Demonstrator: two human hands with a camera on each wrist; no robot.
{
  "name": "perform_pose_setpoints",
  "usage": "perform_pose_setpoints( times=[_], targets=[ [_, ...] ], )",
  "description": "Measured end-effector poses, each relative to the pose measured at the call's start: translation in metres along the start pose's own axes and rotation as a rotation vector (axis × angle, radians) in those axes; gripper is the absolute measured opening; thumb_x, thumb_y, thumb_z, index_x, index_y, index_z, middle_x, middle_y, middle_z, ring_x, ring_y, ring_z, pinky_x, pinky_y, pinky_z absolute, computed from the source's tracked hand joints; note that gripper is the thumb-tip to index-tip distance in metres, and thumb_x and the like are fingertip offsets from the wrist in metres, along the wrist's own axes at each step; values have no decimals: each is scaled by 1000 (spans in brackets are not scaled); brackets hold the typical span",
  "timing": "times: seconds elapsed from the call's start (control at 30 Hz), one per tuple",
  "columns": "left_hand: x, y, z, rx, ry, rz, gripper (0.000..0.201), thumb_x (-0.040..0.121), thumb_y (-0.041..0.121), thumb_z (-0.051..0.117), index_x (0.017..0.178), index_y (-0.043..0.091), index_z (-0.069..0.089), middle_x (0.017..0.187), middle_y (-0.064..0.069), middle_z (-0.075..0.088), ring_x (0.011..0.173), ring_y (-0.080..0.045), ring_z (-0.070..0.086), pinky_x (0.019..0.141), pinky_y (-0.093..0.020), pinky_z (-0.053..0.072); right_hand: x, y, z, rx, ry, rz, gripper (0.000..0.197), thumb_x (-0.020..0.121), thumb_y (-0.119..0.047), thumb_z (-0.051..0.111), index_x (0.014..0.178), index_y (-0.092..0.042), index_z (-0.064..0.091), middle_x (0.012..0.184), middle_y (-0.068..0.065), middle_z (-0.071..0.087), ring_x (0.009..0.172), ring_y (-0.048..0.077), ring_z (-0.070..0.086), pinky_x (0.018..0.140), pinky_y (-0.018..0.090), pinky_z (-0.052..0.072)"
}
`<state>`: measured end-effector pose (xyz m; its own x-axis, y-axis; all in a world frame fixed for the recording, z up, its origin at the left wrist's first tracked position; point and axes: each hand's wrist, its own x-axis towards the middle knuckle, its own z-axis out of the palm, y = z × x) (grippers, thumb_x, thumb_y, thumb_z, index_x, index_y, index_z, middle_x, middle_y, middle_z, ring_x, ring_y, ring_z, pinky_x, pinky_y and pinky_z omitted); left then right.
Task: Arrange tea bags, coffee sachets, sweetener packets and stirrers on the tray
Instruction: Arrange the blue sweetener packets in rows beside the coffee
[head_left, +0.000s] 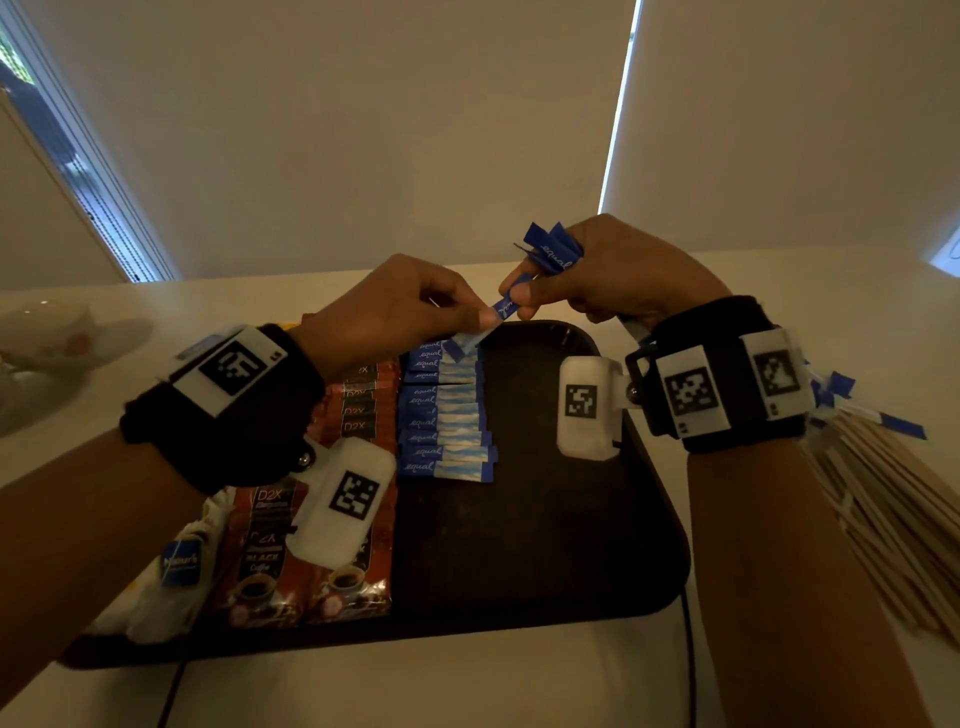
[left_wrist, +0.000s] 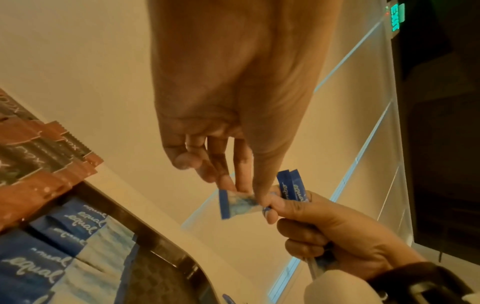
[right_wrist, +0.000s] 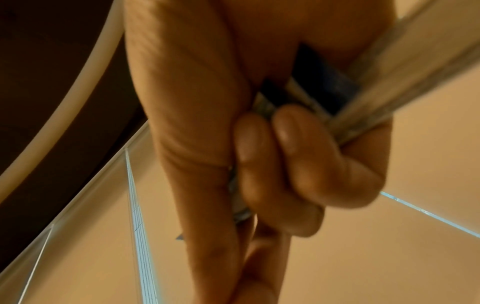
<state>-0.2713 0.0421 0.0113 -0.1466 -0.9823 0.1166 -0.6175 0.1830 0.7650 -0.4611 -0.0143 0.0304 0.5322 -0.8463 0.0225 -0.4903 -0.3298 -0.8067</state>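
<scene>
A dark tray (head_left: 545, 519) carries tea bags (head_left: 176, 566) at its left, red coffee sachets (head_left: 270, 561) beside them, and a column of blue sweetener packets (head_left: 447, 421). Above the tray's far edge my left hand (head_left: 483, 317) pinches one sweetener packet (head_left: 504, 307) by its end. My right hand (head_left: 519, 296) pinches the same packet's other end and grips a bunch of packets (head_left: 550, 249) in its fist. In the left wrist view the shared packet (left_wrist: 233, 203) hangs between both hands, above the tray rim (left_wrist: 161, 244). Wooden stirrers (head_left: 893, 530) lie right of the tray.
A cup on a saucer (head_left: 47, 332) stands at the far left of the pale table. A dark cable (head_left: 688, 665) runs off the tray's front right corner. The tray's right half is bare. Wall and blinds rise close behind the table.
</scene>
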Motion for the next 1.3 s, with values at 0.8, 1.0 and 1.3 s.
perform_pose_setpoints(
  times=[0.8, 1.0, 1.3],
  targets=[
    [-10, -16, -17, -534, 64, -242, 12, 86, 15, 59, 93, 9, 67, 86, -4, 73, 77, -11, 65, 62, -18, 55, 5, 5, 3, 1, -69, 125, 27, 77, -32, 73, 90, -9, 70, 90, 10, 70, 46, 4, 40, 50, 18, 36],
    [-12, -12, -13, 288, 173, 196, 29, 76, 33, 74, 103, 24, 66, 95, 12, 64, 81, -5, 57, 66, -10, 42, 6, 6, 3, -104, -80, 182, 39, 67, -38, 79, 86, -4, 72, 62, -2, 61, 58, 10, 47, 57, 24, 38],
    [-7, -1, -1, 655, 120, 400, 20, 81, 26, 71, 95, 12, 68, 86, 1, 58, 77, -10, 44, 62, -14, 28, 6, 3, 8, -114, -115, 164, 39, 70, -40, 77, 87, -6, 71, 59, -2, 56, 54, 8, 44, 53, 22, 36]
  ],
)
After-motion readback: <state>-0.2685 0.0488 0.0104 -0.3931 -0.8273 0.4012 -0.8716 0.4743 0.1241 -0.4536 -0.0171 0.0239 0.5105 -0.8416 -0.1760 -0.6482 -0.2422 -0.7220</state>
